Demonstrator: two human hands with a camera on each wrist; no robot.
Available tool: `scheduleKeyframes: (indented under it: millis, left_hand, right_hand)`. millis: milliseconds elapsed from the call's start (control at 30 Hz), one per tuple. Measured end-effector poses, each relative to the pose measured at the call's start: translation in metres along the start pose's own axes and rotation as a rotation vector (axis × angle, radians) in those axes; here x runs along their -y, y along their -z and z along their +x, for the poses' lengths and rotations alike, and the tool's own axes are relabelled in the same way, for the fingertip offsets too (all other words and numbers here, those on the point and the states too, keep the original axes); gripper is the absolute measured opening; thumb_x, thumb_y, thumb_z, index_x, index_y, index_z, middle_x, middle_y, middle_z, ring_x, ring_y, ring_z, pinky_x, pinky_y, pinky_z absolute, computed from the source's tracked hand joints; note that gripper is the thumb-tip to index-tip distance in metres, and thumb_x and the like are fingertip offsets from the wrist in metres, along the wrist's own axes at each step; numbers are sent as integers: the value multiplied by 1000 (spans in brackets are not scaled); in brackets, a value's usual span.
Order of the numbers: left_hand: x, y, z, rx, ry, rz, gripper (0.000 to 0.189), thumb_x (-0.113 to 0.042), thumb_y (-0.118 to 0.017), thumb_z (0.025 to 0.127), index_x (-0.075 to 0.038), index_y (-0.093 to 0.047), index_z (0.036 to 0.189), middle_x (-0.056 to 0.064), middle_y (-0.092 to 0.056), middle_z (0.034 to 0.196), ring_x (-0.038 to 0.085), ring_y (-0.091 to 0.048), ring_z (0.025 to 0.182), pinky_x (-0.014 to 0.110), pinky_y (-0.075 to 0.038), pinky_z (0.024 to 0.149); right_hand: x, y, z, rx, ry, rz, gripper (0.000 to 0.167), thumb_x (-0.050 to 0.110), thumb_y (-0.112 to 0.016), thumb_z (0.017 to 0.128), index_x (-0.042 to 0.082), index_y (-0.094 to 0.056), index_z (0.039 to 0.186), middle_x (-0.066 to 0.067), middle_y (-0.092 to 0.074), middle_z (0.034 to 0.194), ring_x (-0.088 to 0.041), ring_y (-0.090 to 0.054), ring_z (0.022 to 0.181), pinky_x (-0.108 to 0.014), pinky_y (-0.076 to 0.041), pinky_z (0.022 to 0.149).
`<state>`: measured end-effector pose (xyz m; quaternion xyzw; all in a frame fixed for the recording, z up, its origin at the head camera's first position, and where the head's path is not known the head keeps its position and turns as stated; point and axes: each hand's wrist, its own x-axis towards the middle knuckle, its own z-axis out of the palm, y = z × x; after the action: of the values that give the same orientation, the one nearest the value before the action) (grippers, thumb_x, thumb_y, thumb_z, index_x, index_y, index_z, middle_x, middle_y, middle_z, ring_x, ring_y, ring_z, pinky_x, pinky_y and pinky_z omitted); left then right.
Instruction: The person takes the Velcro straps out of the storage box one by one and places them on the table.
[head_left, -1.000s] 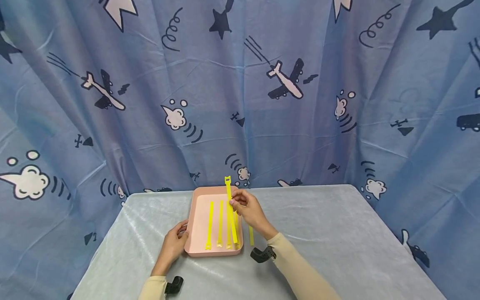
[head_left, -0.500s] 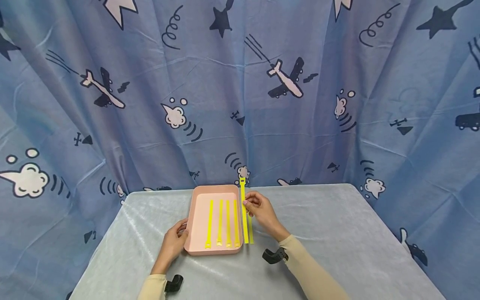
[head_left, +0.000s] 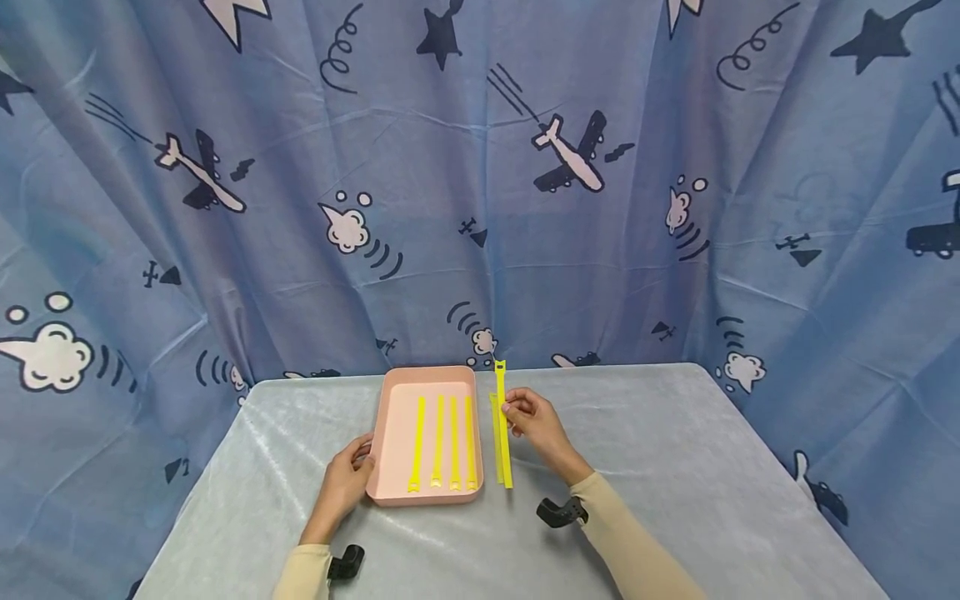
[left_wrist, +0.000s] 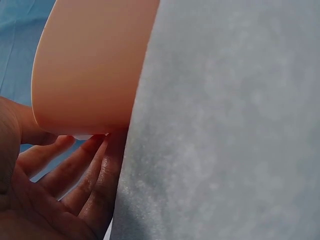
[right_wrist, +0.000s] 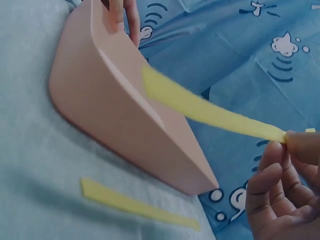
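Observation:
A shallow pink tray (head_left: 396, 433) stands on the table, several yellow hook-and-loop cable ties (head_left: 417, 442) lined up lengthwise inside it. My left hand (head_left: 347, 479) holds the tray's left edge; in the left wrist view the thumb is at the rim and the fingers lie against the outer wall (left_wrist: 90, 75). To the right of the tray, my right hand (head_left: 542, 427) pinches another yellow cable tie (head_left: 506, 458) by its middle, slotted end away from me. One more loose cable tie (right_wrist: 135, 205) lies on the table beside the tray, below the held one.
A grey-white cloth covers the table (head_left: 660, 467). Behind its far edge hangs a blue curtain (head_left: 480, 192) printed with planes and stars. Each forearm wears a black wrist device, one of them (head_left: 562, 512) on the right.
My right hand has carried the pinched cable tie from over the tray's right side out to the right, past the loose tie on the table. The left hand stays at the tray's edge.

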<state>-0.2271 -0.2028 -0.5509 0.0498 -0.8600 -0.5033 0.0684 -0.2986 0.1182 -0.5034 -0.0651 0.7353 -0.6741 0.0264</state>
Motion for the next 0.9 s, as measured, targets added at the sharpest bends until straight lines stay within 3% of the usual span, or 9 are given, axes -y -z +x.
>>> scheduleKeyframes:
  millis: [367, 567, 800, 900]
  left_hand:
    - [1, 1, 3, 10, -2, -3, 43, -6, -54, 97, -3, -53, 140, 24, -63, 128, 36, -64, 114, 45, -55, 93]
    - [0, 1, 3, 14, -2, -8, 43, -6, -53, 97, -3, -52, 140, 24, -63, 128, 36, -65, 113, 44, -56, 92]
    - [1, 2, 2, 15, -5, -2, 44, -6, -54, 97, -3, -52, 140, 24, -63, 128, 37, -64, 114, 46, -55, 93]
    - [1, 2, 2, 14, -3, -1, 44, -6, -54, 97, -4, -52, 141, 24, -63, 128, 37, -64, 114, 45, -55, 93]
  right_hand:
    - [-19, 16, 7, -30, -64, -62, 18, 8, -59, 97, 2, -58, 114, -4, -62, 86, -14, -55, 70, -25, -46, 59]
    - [-24, 23, 14, -4, -94, -91, 21, 7, -58, 97, -1, -58, 116, -5, -64, 88, -15, -56, 74, -26, -47, 60]
    - [-22, 29, 17, 21, -125, -108, 25, 4, -59, 96, -6, -56, 119, -17, -66, 94, -15, -57, 74, -26, -48, 59]
    - [-32, 31, 24, 2, -151, -131, 24, 5, -60, 96, -2, -58, 119, -11, -68, 93, -13, -58, 73, -26, -48, 60]
